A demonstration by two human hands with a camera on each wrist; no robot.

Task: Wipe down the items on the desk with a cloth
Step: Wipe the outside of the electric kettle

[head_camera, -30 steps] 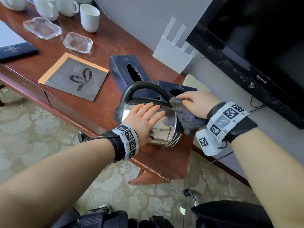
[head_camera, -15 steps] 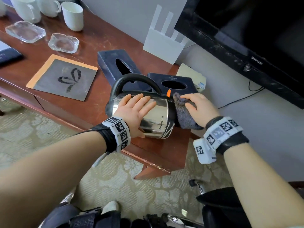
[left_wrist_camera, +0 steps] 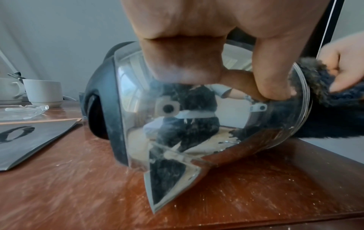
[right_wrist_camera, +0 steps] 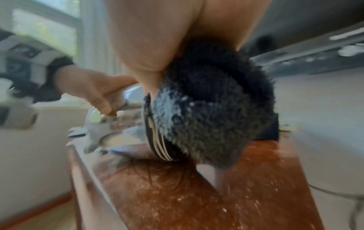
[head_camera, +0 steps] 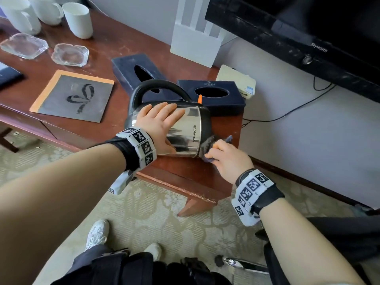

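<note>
A steel electric kettle (head_camera: pixel 185 128) with a black handle lies on its side at the right end of the wooden desk (head_camera: pixel 195 173). My left hand (head_camera: pixel 162 118) presses flat on its shiny body, fingers straight, and the left wrist view shows the thumb against the kettle (left_wrist_camera: pixel 197 124) lower down. My right hand (head_camera: pixel 226 159) grips a dark fluffy cloth (head_camera: pixel 207 145) and holds it against the lower rim of the kettle's base, just above the desk. In the right wrist view the cloth (right_wrist_camera: pixel 212 116) covers the base, with dust on its pile.
Two dark tissue boxes (head_camera: pixel 139 77) (head_camera: pixel 211 95) stand just behind the kettle. A white router (head_camera: pixel 195 44) and a television (head_camera: pixel 298 27) are at the back. A grey mat (head_camera: pixel 76 97), glass ashtrays (head_camera: pixel 70 55) and white cups (head_camera: pixel 79 20) lie left. The desk's right edge is close.
My right hand has slid the cloth from the upper part of the kettle's base down to its lower rim near the desk. The left hand stays pressed on the kettle's body.
</note>
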